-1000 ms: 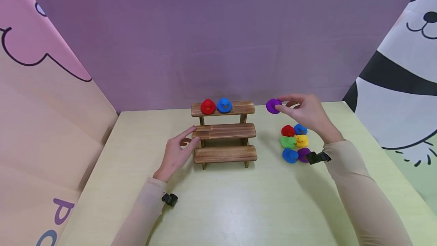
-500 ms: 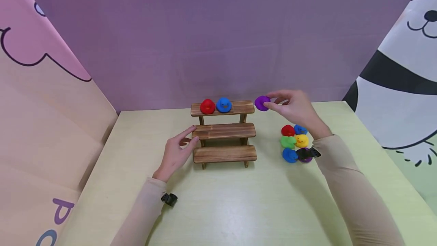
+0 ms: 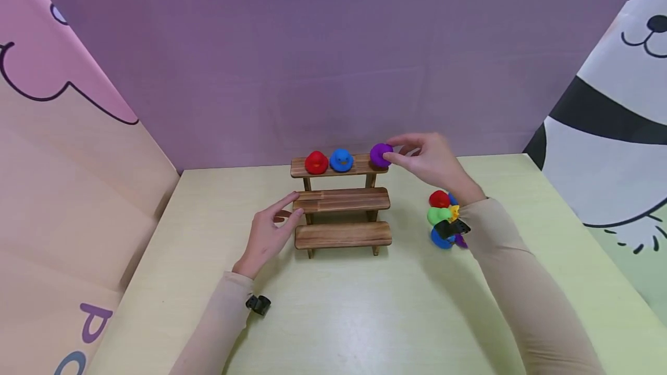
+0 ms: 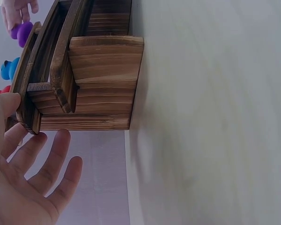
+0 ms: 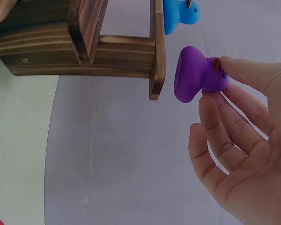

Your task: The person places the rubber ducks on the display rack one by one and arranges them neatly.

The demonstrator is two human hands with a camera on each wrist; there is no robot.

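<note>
A three-step wooden stand (image 3: 342, 235) sits mid-table. On its top step are a red duck (image 3: 316, 162) and a blue duck (image 3: 341, 160). My right hand (image 3: 392, 153) pinches a purple duck (image 3: 381, 155) by the head at the right end of that step. In the right wrist view the purple duck (image 5: 196, 75) has its base a small gap off the board (image 5: 157, 51), beside the blue duck (image 5: 180, 14). My left hand (image 3: 271, 233) lies with straight fingers at the stand's left side, its fingertips (image 4: 11, 101) touching the end of the middle step (image 4: 28, 110).
A cluster of loose ducks lies right of the stand: red (image 3: 439, 199), green (image 3: 438, 216), yellow (image 3: 455, 211), blue (image 3: 440, 241) and purple (image 3: 461, 241), partly hidden by my right sleeve (image 3: 500, 253). Purple cloth (image 3: 333, 62) backs the table; printed curtains hang on both sides.
My right hand has carried the purple duck leftward from beside the stand to the right end of the top step. The left hand and the other ducks have stayed put.
</note>
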